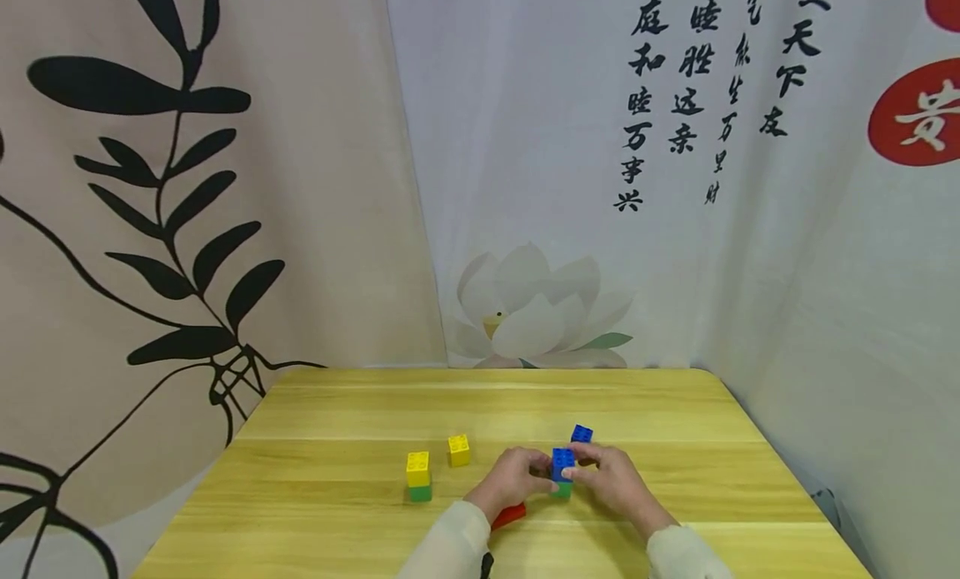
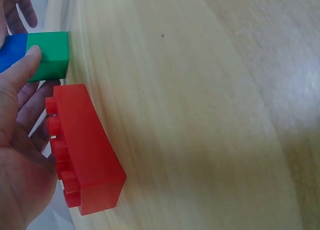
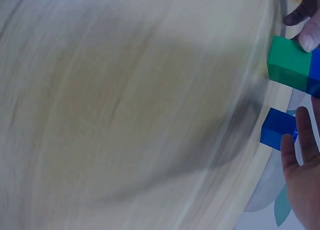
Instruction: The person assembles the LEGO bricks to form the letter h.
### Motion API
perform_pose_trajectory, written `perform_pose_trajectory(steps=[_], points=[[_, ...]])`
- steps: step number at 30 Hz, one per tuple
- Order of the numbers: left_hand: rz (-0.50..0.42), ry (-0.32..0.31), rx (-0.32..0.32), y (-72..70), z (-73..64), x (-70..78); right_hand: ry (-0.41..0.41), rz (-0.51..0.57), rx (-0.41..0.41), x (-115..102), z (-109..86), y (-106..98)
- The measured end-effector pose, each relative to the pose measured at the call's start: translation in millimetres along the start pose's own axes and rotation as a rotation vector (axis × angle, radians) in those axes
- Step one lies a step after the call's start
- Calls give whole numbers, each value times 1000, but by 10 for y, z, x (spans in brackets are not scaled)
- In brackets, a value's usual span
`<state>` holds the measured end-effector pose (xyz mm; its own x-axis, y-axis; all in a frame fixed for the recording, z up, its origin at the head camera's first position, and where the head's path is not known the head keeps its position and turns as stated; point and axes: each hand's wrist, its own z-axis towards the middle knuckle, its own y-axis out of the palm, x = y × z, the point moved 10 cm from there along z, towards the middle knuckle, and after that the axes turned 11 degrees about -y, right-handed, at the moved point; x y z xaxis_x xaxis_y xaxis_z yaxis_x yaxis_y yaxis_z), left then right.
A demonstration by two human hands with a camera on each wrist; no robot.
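A blue toy brick (image 1: pixel 562 462) sits on top of a green brick (image 2: pixel 52 54), the two lined up as a small upright stack. My left hand (image 1: pixel 517 475) holds the stack from the left, its thumb on the green brick near the seam. From the other side my right hand (image 1: pixel 611 479) pinches the blue brick, while its lower fingers (image 3: pixel 303 135) stick out loosely. Just behind the stack stands a second blue brick (image 3: pixel 277 129), close to the right hand's fingers. A long red brick (image 2: pixel 92 150) lies on its side beneath the left hand.
To the left stands a yellow brick (image 1: pixel 418 468) on a green brick (image 1: pixel 420 493). A lone yellow brick (image 1: pixel 458 451) is a little behind it. Everything rests on a wooden table (image 1: pixel 337 412), whose far edge meets a printed curtain (image 1: pixel 345 229).
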<state>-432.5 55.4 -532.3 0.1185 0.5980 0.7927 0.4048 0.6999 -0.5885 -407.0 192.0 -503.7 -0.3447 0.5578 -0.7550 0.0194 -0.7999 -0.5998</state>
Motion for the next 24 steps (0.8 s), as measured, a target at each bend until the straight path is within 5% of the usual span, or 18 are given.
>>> perform_pose_trajectory(steps=[14, 24], points=[[-57, -29, 6, 1, -1, -58, -32, 23, -22, -8, -19, 21], [-30, 12, 16, -21, -29, -3, 10, 24, -6, 53, -8, 15]])
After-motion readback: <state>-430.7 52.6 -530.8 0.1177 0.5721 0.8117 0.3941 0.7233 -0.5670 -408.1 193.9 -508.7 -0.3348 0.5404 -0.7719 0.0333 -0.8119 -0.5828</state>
